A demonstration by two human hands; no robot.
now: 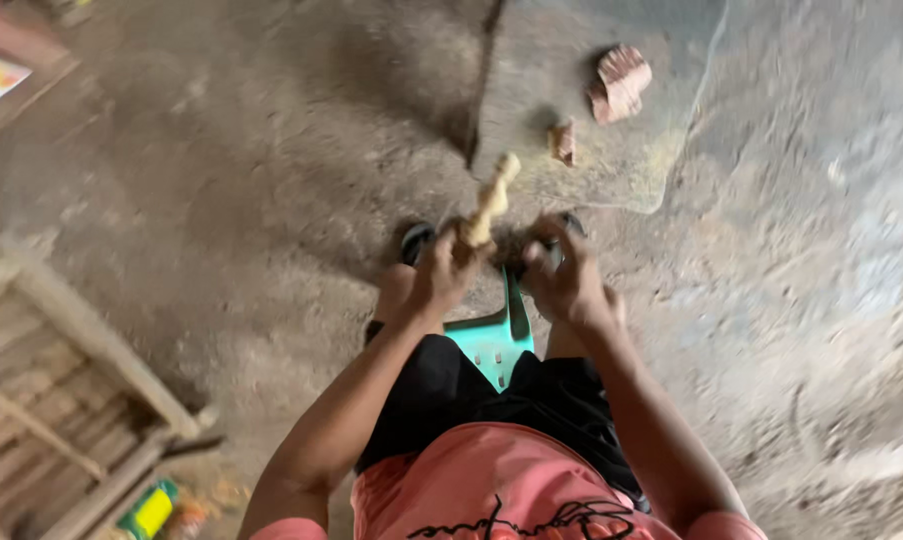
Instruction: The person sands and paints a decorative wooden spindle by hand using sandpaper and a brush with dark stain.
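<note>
I sit on a low turquoise plastic stool (491,345) and look down at my knees and a dirt floor. My left hand (439,272) is closed around the lower end of a pale turned wooden piece (491,200), which points up and away from me. My right hand (561,275) is closed just to the right of it, holding something small and dark that I cannot make out. My feet in dark sandals (416,240) rest beyond the hands.
A slatted wooden frame (61,390) lies at the lower left, with a green and yellow container (151,510) beside it. A broken reddish brick (619,82) and a smaller chunk (564,142) sit on a grey slab ahead.
</note>
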